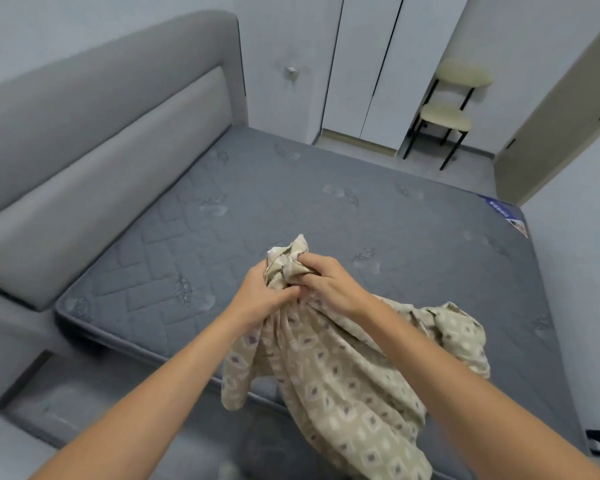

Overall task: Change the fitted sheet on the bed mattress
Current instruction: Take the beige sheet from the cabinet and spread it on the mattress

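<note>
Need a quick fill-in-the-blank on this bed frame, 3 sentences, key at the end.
1. Both the left hand and the right hand grip the bunched ____.
2. The mattress top is ____ in colour and has no sheet spread over it.
3. By the wardrobe stands a cream-seated ____.

Missing words: sheet; grey; chair

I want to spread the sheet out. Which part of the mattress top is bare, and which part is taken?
The grey quilted mattress is bare from the grey padded headboard across to its far edge by the white wardrobe doors. The near edge is crowded: the beige diamond-patterned sheet hangs bunched there, gripped by the left hand and the right hand.
</note>
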`<state>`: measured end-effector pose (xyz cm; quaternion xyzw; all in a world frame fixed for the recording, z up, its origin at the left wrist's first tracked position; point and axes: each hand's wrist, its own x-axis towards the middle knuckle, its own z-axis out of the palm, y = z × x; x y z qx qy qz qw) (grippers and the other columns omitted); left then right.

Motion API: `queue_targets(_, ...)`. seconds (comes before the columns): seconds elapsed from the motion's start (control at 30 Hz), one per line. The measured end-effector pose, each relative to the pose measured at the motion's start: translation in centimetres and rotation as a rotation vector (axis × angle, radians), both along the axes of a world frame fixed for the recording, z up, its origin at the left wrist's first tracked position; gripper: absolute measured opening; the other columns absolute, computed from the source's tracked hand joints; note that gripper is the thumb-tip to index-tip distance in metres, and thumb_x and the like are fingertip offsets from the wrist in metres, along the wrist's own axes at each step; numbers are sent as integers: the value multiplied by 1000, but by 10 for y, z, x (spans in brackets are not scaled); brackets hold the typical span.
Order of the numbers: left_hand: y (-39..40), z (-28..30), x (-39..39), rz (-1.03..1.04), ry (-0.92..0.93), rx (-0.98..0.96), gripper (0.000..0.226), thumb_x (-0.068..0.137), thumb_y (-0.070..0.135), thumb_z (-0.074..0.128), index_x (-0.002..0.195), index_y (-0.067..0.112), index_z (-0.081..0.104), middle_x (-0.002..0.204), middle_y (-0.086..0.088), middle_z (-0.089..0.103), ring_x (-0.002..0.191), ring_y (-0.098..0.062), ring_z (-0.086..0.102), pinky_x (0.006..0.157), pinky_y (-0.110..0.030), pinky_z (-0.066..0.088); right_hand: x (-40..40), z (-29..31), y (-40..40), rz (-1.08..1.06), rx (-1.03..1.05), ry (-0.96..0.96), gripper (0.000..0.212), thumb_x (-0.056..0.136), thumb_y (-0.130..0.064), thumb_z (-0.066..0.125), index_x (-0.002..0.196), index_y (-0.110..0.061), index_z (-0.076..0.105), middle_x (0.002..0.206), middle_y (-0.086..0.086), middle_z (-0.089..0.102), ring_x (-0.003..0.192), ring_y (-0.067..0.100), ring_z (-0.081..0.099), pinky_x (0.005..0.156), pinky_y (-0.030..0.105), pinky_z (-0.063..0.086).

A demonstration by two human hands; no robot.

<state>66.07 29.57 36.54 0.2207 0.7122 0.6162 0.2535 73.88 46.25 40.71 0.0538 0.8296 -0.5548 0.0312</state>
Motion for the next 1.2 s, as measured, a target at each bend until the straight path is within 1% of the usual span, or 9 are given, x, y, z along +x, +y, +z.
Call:
queue_targets(0.07, -2, 1, -21, 9, 23, -19, 29, 80, 3, 83, 104, 17, 74, 88, 12, 76, 81, 2, 65, 73, -23, 53, -18, -3, -6, -12, 25, 38, 11, 88, -9, 57, 89, -11, 68, 91, 1, 61, 89, 17, 56, 82, 47, 46)
queue_targets(0.2, -2, -4, -60, 76, 198, -175, 9, 69, 17, 63, 62, 21, 60, 54, 20, 54, 59, 10, 42, 55, -23, 37, -43, -11, -1, -106, 14, 57, 12, 91, -13, 67, 98, -17, 76, 92, -6, 53, 88, 10, 54, 83, 30, 41)
queue_targets(0.4, -10, 8, -101, 178, 267, -234, 34, 80, -6, 65, 59, 18, 53, 54, 13, 54, 55, 4, 42, 53, -22, 36, -77, -35, -9, -198, -4, 73, 37, 88, -22, 79, 118, -25, 58, 107, -6, 71, 98, 10, 68, 90, 34, 54)
queue_targets(0.63, -48, -5, -175, 317, 209, -310, 12, 82, -5, 60, 74, 4, 57, 68, -12, 61, 66, -10, 47, 62, -32, 40, -96, -127, -35, -132, 355, -104, 117, 66, -75, 82, 160, -37, 23, 154, -11, 42, 141, 16, 39, 112, 41, 38)
queue_targets(0.73, -60, -16, -207, 326, 189, -285, 11, 82, -7, 58, 77, 2, 59, 69, -4, 59, 67, -10, 46, 61, -28, 39, -118, -174, -46, -104, 444, -243, 131, 64, -83, 76, 165, -36, 8, 164, -7, 33, 149, 22, 32, 120, 50, 32)
queue_targets(0.8, -70, -30, -236, 325, 167, -284, 12, 83, -7, 59, 76, 3, 58, 69, 1, 57, 67, -9, 45, 60, -27, 38, -146, -203, -53, -121, 526, -346, 113, 68, -83, 66, 161, -34, 24, 154, -4, 47, 141, 26, 45, 113, 50, 38)
queue_targets(0.9, -99, -63, -289, 311, 124, -305, 16, 87, 0, 63, 75, 10, 61, 70, 1, 62, 68, -8, 50, 63, -32, 44, -196, -236, -60, -146, 555, -417, 57, 81, -71, 52, 115, -27, 65, 109, 2, 67, 105, 30, 65, 79, 41, 46)
queue_targets(1.0, -139, -99, -350, 323, 79, -350, 13, 92, 14, 69, 80, 15, 66, 78, -9, 71, 72, -13, 60, 68, -43, 52, -255, -254, -69, -239, 621, -416, 2, 87, -21, 57, 88, -21, 55, 92, 2, 59, 93, 37, 65, 65, 41, 38)
queue_targets(1.2, -214, -166, -488, 513, 33, -487, 7, 97, 24, 66, 91, 20, 67, 86, -1, 72, 85, -23, 68, 74, -40, 55, -428, -270, -125, -384, 603, -235, 13, 78, -23, 39, 83, -16, 48, 88, 9, 54, 79, 39, 57, 59, 42, 33)
